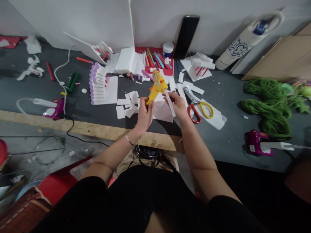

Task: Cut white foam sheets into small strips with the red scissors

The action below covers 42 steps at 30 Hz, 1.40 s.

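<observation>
My left hand (145, 115) is closed around the handle of a yellow glue gun (157, 85), held above the table's front half. A whitish glue stick (170, 103) juts from the gun's rear, slanting down to the right. The fingers of my right hand (177, 104) pinch that stick near the gun. Beneath and around both hands lie cut white foam pieces (131, 101). Scissors (199, 108) with one red and one yellow handle rest just right of my right hand, partly on a white strip.
Purple power sockets (56, 108) with plugs and cords sit at left and right. Green yarn (267, 103) lies at right. A phone (187, 37), a white bottle (239, 45) and a small jar (168, 49) stand along the back. Colored markers (155, 60) lie behind the gun.
</observation>
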Each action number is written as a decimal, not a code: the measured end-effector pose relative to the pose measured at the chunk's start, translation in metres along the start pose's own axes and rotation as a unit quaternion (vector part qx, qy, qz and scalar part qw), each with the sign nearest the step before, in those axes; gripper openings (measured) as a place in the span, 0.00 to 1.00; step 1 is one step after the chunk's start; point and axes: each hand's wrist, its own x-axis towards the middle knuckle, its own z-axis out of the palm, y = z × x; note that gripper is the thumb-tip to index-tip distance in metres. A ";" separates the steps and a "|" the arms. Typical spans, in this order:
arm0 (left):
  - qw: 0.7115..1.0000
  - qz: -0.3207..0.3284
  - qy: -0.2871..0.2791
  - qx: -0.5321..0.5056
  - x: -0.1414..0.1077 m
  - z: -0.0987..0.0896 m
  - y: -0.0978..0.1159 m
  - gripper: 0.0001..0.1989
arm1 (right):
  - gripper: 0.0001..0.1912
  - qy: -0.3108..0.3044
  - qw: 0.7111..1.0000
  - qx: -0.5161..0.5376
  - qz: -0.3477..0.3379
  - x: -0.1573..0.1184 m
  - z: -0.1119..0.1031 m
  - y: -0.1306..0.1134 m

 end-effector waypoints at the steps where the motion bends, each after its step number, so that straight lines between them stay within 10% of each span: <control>1: 1.000 -0.005 0.004 -0.004 0.001 0.004 0.000 0.18 | 0.26 -0.015 0.999 0.039 0.006 -0.001 0.001 -0.004; 7: 1.000 -0.011 0.026 0.013 -0.006 0.031 0.008 0.14 | 0.50 -0.086 0.976 0.200 -0.004 -0.005 0.012 -0.028; 13: 0.996 0.014 -0.082 0.021 -0.022 0.049 0.016 0.16 | 0.32 0.003 0.968 0.245 0.052 -0.011 0.008 -0.035; 17: 0.978 0.038 -0.206 0.025 -0.019 0.024 0.019 0.22 | 0.25 0.041 0.973 0.223 0.047 -0.008 -0.014 -0.029; 24: 0.928 0.104 -0.225 0.277 0.050 -0.040 -0.004 0.14 | 0.33 -0.016 0.969 0.231 0.089 -0.008 -0.062 -0.045; 30: 0.825 0.130 -0.351 0.423 0.077 -0.028 -0.020 0.27 | 0.41 -0.096 0.962 0.218 0.136 -0.023 -0.053 -0.056; 42: 0.824 0.155 -0.348 0.420 0.056 -0.031 -0.019 0.17 | 0.38 -0.081 0.955 0.243 0.150 -0.025 -0.039 -0.020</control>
